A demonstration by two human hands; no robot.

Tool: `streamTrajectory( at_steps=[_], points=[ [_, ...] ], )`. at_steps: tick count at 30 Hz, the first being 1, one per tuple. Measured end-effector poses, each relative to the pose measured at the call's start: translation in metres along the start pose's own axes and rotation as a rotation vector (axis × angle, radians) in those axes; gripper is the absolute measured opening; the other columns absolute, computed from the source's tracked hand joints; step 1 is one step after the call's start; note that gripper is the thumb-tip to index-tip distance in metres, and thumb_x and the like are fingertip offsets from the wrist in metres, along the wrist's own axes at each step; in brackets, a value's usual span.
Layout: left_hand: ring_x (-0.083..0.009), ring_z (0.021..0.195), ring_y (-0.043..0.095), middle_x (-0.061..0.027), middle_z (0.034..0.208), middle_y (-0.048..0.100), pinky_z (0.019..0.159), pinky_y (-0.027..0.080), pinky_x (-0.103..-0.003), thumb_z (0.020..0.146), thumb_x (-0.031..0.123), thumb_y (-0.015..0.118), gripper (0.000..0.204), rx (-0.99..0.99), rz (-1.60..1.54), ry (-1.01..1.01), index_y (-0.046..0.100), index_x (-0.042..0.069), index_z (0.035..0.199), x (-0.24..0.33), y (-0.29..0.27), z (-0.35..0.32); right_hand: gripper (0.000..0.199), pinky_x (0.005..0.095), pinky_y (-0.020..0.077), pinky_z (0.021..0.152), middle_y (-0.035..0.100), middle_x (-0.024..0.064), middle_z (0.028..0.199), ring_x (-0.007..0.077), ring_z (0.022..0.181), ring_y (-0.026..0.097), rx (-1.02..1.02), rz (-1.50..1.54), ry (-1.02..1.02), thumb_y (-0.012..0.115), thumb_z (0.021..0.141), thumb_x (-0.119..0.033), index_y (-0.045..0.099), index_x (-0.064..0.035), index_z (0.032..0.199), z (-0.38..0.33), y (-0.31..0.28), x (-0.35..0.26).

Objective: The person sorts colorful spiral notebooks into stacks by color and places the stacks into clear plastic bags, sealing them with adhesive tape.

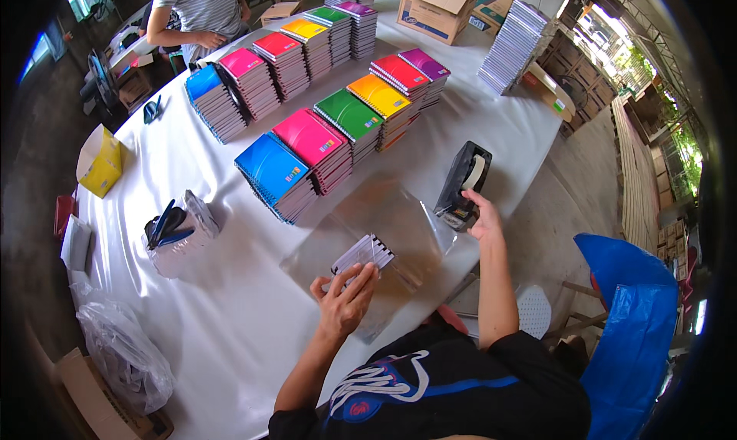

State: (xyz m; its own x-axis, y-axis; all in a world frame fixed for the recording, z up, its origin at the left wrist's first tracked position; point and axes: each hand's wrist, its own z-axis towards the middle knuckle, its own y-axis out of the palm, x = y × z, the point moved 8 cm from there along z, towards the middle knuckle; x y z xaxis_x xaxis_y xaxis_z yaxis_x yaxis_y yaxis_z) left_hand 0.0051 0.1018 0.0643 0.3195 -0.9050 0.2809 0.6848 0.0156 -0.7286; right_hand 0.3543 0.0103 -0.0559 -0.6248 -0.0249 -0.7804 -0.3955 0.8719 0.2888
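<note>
My left hand (347,296) lies with spread fingers on a small stack of spiral-bound notebooks (367,252), its white page edges and dark binding showing. That stack rests on a clear plastic sheet (407,210) spread on the table. At the right, my right hand (485,219) reaches to a black tape dispenser (454,180) holding a roll of tape (474,173). Its fingers are pinched together at the tape by the dispenser's near end; the tape's free end is hard to make out.
Stacks of spiral notebooks with blue (272,166), pink (310,137) and other bright covers stand in two rows beyond. Scissors (163,223) sit in a holder at left, near a yellow box (100,162). A plastic bag (123,348) lies front left. A person (201,14) stands across the table.
</note>
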Motion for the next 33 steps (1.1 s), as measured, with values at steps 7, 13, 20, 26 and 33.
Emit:
streamTrajectory(
  at_steps=[7, 13, 20, 26, 33],
  points=[
    [-0.0093, 0.102, 0.056, 0.0077, 0.118, 0.059, 0.081, 0.028, -0.036, 0.071, 0.013, 0.068, 0.034, -0.024, -0.032, 0.005, 0.067, 0.018, 0.105, -0.002, 0.001, -0.001, 0.029, 0.0487, 0.0218, 0.105, 0.049, 0.0066, 0.133, 0.0232, 0.126, 0.035, 0.246, -0.370, -0.395, 0.072, 0.076, -0.030, 0.071, -0.0041, 0.088, -0.059, -0.014, 0.004],
    [-0.0104, 0.093, 0.060, 0.0044, 0.097, 0.064, 0.076, 0.031, -0.033, 0.069, 0.008, 0.073, 0.032, 0.032, -0.080, -0.016, 0.068, 0.015, 0.100, 0.001, -0.007, 0.004, 0.016, 0.0473, 0.0222, 0.104, 0.032, 0.0028, 0.145, 0.0273, 0.132, 0.026, 0.769, -1.560, -0.629, 0.072, 0.073, -0.030, 0.071, -0.0140, 0.075, -0.145, 0.022, -0.039],
    [-0.0153, 0.088, 0.063, -0.0011, 0.091, 0.065, 0.078, 0.037, -0.034, 0.068, 0.003, 0.076, 0.034, 0.121, -0.208, -0.059, 0.056, 0.010, 0.096, -0.008, 0.000, 0.000, 0.015, 0.0242, 0.0446, 0.057, 0.066, 0.0051, 0.067, 0.0127, 0.059, 0.060, -0.446, -0.827, -0.553, 0.063, 0.085, -0.015, 0.069, -0.0012, 0.082, -0.180, 0.127, -0.016],
    [-0.0181, 0.085, 0.063, -0.0070, 0.095, 0.066, 0.079, 0.039, -0.033, 0.065, 0.003, 0.077, 0.036, 0.135, -0.292, -0.116, 0.056, 0.008, 0.093, -0.011, -0.002, 0.001, 0.027, 0.0211, 0.0433, 0.053, 0.062, 0.0062, 0.061, 0.0091, 0.053, 0.056, -0.496, -0.642, -0.004, 0.068, 0.084, -0.022, 0.067, 0.0025, 0.074, -0.170, 0.157, 0.081],
    [-0.0191, 0.088, 0.061, -0.0102, 0.103, 0.064, 0.078, 0.040, -0.031, 0.064, 0.004, 0.077, 0.035, 0.146, -0.227, -0.067, 0.062, 0.008, 0.095, -0.008, 0.001, -0.006, 0.037, 0.0209, 0.0411, 0.048, 0.061, 0.0047, 0.057, 0.0083, 0.049, 0.054, -0.449, -0.456, -0.028, 0.071, 0.081, -0.033, 0.067, 0.0007, 0.066, -0.165, 0.150, 0.102]
  ],
)
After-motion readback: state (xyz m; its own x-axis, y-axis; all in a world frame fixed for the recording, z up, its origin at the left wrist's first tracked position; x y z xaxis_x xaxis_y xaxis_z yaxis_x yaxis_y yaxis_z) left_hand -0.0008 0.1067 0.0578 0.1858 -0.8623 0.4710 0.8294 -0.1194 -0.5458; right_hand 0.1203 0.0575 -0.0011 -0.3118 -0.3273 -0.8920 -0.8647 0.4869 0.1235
